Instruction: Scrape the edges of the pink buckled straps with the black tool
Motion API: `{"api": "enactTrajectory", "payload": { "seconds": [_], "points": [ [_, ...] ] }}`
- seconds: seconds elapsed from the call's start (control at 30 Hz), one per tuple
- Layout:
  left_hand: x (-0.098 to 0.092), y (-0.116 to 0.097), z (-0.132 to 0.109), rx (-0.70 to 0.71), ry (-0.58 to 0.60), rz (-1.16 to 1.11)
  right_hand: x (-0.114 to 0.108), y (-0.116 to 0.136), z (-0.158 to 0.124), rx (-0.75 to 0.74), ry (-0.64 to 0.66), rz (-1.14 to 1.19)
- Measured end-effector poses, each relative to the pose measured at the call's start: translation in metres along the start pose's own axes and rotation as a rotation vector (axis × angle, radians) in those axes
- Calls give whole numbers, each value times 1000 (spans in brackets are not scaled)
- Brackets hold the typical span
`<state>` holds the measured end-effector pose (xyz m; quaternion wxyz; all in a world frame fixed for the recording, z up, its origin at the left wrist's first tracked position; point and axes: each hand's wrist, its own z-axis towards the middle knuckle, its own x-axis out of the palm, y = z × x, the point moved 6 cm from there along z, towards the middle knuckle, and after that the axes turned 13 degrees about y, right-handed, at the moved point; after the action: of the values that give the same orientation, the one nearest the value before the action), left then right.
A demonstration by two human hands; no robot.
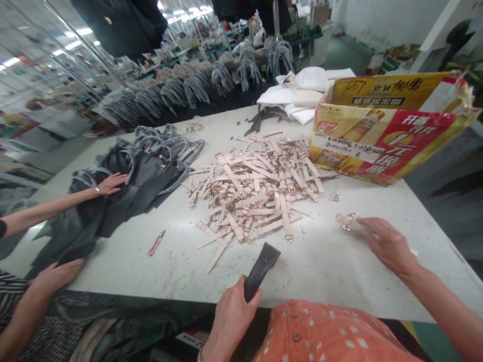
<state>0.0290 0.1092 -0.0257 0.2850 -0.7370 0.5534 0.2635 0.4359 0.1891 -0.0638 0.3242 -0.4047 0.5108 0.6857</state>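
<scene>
At the table's near edge my left hand (234, 312) is closed around a black leather strap (264, 264), whose wide end points up and away from me. On the right, my right hand (388, 245) pinches a pale strap with a metal buckle (349, 220) just above the table; part of the strap is hidden by the fingers. Between and beyond my hands lies a heap of pale buckled straps (256, 176), tangled together. A small pale piece (336, 195) with metal on it rests apart, near my right hand.
A yellow and red cardboard box (354, 136) stands at the right edge of the white table (169, 271). White sheets (302, 90) lie behind the heap. A pink cutter (156, 243) is left of it. A co-worker's hands (111, 184) touch dark bag pieces (145, 173).
</scene>
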Motion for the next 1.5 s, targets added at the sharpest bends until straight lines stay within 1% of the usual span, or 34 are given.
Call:
{"api": "enactTrajectory", "payload": {
  "seconds": [0.07,0.13,0.2,0.23,0.3,0.37,0.4,0.43,0.5,0.57,0.63,0.7,0.77,0.83,0.87,0.9,0.93,0.97,1.03,1.07,1.1,1.13,1.2,1.27,1.33,1.43,1.5],
  "points": [
    [3,6,-1,-23,4,-19,-16,-29,2,54,-40,-62],
    [5,10,-2,-31,6,-42,-22,-46,4,93,-46,-124],
    [5,12,-3,-33,4,-68,-16,-46,6,101,-39,-198],
    [5,12,-5,-33,2,-80,-8,-38,7,74,-24,-219],
    [5,12,-8,-33,0,-98,17,-9,13,-54,53,-213],
    [4,12,-11,-32,-1,-108,50,30,19,-223,194,-160],
    [5,12,-13,-32,-2,-109,66,49,21,-279,262,-147],
    [5,12,-14,-33,-2,-109,80,65,23,-311,308,-142],
    [7,13,-16,-35,-1,-104,98,90,21,-322,340,-142],
    [10,15,-17,-33,-5,-104,109,110,11,-345,357,-128],
    [13,18,-18,-38,-17,-117,118,129,-7,-413,412,-80],
    [14,21,-20,-50,-22,-136,126,153,-25,-533,514,14],
    [13,23,-24,-59,-20,-154,132,184,-39,-710,642,164],
    [8,24,-29,-70,-23,-173,134,213,-41,-866,738,348],
    [6,24,-32,-77,-25,-186,132,223,-34,-896,748,426],
    [3,25,-35,-84,-25,-202,129,228,-22,-880,715,481],
    [1,26,-38,-92,-22,-220,125,227,-5,-828,643,504],
    [0,26,-41,-99,-18,-236,120,222,13,-754,548,486],
    [1,28,-45,-112,-8,-253,107,199,51,-580,342,346],
    [2,30,-46,-118,-8,-252,103,186,66,-521,299,233],
    [4,31,-47,-121,-11,-245,100,175,80,-494,295,126],
    [7,31,-47,-120,-14,-234,98,166,90,-499,318,29],
    [12,31,-46,-113,-17,-214,94,154,103,-540,376,-111],
    [16,30,-44,-100,-12,-201,89,149,107,-559,403,-175],
    [18,27,-42,-82,2,-189,84,149,100,-562,416,-165],
    [20,23,-39,-67,18,-151,83,153,73,-563,467,-47],
    [21,19,-38,-60,27,-123,86,152,49,-514,504,76]
  ]
}}
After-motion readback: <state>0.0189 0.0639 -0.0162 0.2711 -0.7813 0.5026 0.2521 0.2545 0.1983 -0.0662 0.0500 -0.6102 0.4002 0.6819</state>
